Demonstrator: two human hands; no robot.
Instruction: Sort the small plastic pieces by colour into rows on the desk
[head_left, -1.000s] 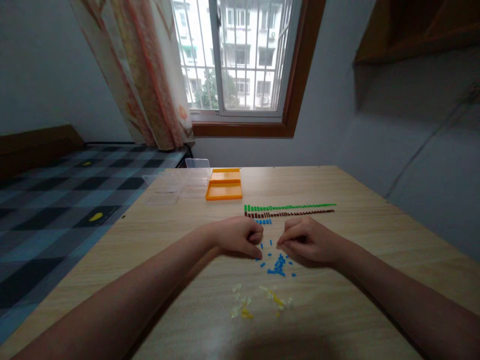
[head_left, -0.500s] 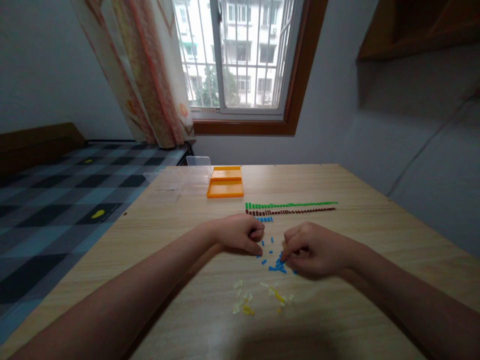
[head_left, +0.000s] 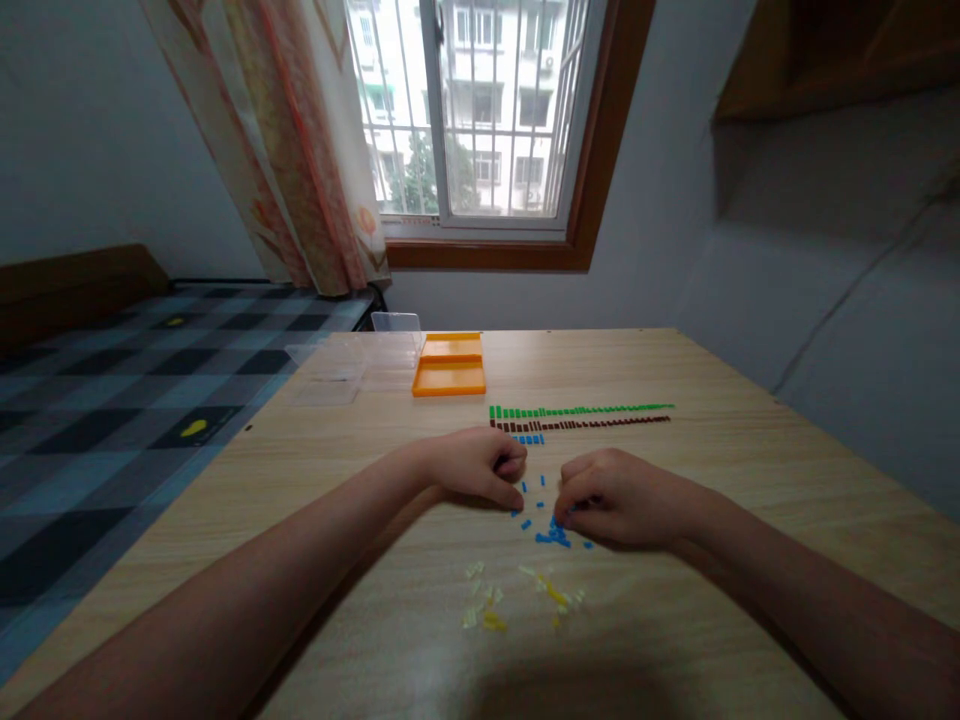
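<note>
My right hand [head_left: 619, 497] is closed, its thumb and forefinger pinched at the edge of a small pile of blue plastic pieces [head_left: 553, 538]. Whatever sits between those fingertips is too small to make out. My left hand [head_left: 481, 467] rests on the table with fingers curled; what they hold, if anything, is hidden. Several loose blue pieces lie between the two hands. Just beyond my left hand, a short row of blue pieces [head_left: 532, 440] is partly covered by it. Behind that run a long brown row [head_left: 570, 425] and a long green row [head_left: 577, 411].
Yellow and pale clear pieces [head_left: 493, 621] lie scattered on the wooden table [head_left: 360, 620] nearer to me. An orange two-part tray [head_left: 450, 378] and clear plastic boxes [head_left: 326, 385] stand at the far left. A bed with a checked cover [head_left: 150, 400] adjoins the left edge.
My right hand has shifted slightly left and its fingertips have drawn closer together over the blue pile. My left hand has stayed almost in place.
</note>
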